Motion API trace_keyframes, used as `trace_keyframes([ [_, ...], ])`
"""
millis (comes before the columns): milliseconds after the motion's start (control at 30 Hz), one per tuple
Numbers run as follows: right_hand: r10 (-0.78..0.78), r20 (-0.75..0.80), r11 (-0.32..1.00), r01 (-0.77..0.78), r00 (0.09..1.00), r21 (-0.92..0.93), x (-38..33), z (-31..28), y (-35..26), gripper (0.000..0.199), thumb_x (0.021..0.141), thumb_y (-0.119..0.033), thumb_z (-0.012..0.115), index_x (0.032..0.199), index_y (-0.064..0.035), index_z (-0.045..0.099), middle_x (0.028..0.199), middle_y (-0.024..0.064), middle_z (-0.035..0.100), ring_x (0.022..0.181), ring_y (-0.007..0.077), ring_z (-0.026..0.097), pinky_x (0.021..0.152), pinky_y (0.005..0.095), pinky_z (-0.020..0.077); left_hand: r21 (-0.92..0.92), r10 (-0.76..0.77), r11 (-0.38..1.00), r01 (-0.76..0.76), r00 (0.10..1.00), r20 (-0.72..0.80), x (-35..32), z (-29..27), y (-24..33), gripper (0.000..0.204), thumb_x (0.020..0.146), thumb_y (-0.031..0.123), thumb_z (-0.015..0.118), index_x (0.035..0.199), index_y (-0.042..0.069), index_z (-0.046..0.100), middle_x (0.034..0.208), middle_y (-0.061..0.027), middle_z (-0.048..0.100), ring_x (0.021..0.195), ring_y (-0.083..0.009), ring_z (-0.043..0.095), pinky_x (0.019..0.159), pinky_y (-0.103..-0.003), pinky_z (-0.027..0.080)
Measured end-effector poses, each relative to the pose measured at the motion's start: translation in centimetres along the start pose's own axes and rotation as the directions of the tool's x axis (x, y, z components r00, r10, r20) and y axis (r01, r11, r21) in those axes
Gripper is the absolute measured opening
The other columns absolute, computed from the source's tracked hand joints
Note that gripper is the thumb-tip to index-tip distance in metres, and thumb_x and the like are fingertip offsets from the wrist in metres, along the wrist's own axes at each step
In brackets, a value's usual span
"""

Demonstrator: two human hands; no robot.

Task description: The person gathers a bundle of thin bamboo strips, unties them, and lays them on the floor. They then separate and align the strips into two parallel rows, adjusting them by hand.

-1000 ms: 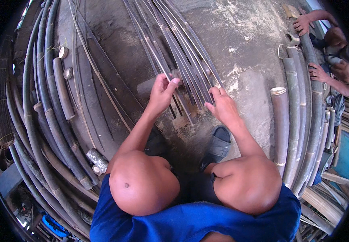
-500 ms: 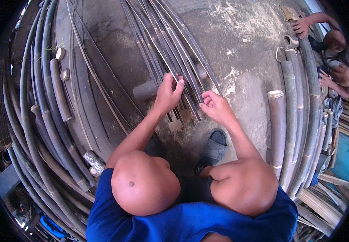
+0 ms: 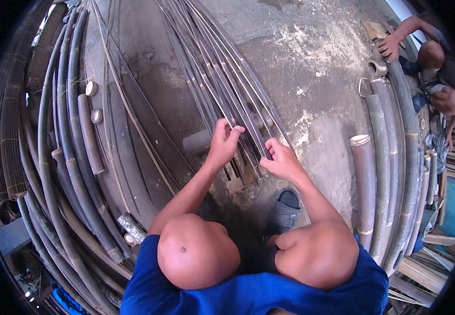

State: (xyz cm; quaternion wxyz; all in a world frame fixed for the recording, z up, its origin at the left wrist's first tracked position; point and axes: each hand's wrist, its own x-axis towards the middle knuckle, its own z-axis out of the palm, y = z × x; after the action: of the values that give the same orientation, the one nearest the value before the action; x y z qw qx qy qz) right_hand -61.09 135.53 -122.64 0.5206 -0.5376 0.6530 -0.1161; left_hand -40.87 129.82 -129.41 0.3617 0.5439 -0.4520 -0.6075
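Several long, thin bamboo strips (image 3: pixel 236 86) run away from me across the ground, their near ends lying over a short, dark round log (image 3: pixel 197 142). My left hand (image 3: pixel 225 144) is closed in a pinch, thumb against fingers, on a strip in the middle of the bunch. Just to its right and a little nearer, my right hand (image 3: pixel 282 160) pinches the near end of a bamboo strip. Whether both hands grip the same strip I cannot tell. Below the hands, a dark sandal (image 3: pixel 285 207) shows between my bent knees.
Bamboo poles (image 3: pixel 75 157) lie stacked at left, with a rolled slat mat (image 3: pixel 12 121) beyond them. At right stand more bamboo poles (image 3: pixel 382 157) and a cut bamboo tube (image 3: pixel 362 189). A co-worker's hand (image 3: pixel 389 48) rests on a pole at far right.
The whole view has shifted, so the floor and poles sit lower. Both hands stay pinched at the strips. At far right, a co-worker's lower arm has moved down.
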Motion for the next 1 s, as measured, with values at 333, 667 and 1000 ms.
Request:
trace_keyframes([
  [333, -0.142, 0.306, 0.760, -0.094, 0.941, 0.643, -2.2, -1.0, -3.1, 0.018, 0.104, -0.015, 0.047, 0.120, -0.0084, 0.049, 0.090, 0.0047, 0.068, 0.074, 0.0121, 0.065, 0.064, 0.0262, 0.0514, -0.728, -0.148, 0.604, 0.323, 0.944, 0.296, 2.8, 4.3, 2.8, 0.033, 0.107, 0.032, 0.044, 0.119, 0.003, 0.055, 0.134, -0.0197, 0.061, 0.118, -0.0312, 0.062, 0.106, -0.045, 0.048],
  [667, -0.135, 0.072, 0.796, 0.065, 0.988, 0.602, -1.6, 0.1, -4.9, 0.022, 0.109, -0.026, 0.045, 0.118, -0.0069, 0.050, 0.064, 0.0003, 0.053, 0.052, 0.0074, 0.051, 0.048, 0.0241, 0.0425, -0.493, -0.121, 0.776, 0.394, 0.859, 0.497, 7.9, 5.3, -0.4, 0.040, 0.106, 0.034, 0.053, 0.130, 0.003, 0.054, 0.149, -0.0059, 0.045, 0.131, -0.0225, 0.051, 0.108, -0.042, 0.045],
  [1000, -0.307, -0.085, 0.768, 0.299, 0.948, 0.566, 1.1, -6.2, -12.1, 0.025, 0.110, -0.027, 0.040, 0.116, -0.0055, 0.052, 0.057, -0.0017, 0.050, 0.044, 0.0058, 0.044, 0.043, 0.0211, 0.0370, -0.320, 0.002, 0.924, 0.211, 0.832, 0.555, 6.7, 3.9, 2.5, 0.053, 0.109, 0.034, 0.035, 0.151, 0.001, 0.038, 0.126, -0.0161, 0.062, 0.114, -0.0266, 0.064, 0.103, -0.043, 0.050],
])
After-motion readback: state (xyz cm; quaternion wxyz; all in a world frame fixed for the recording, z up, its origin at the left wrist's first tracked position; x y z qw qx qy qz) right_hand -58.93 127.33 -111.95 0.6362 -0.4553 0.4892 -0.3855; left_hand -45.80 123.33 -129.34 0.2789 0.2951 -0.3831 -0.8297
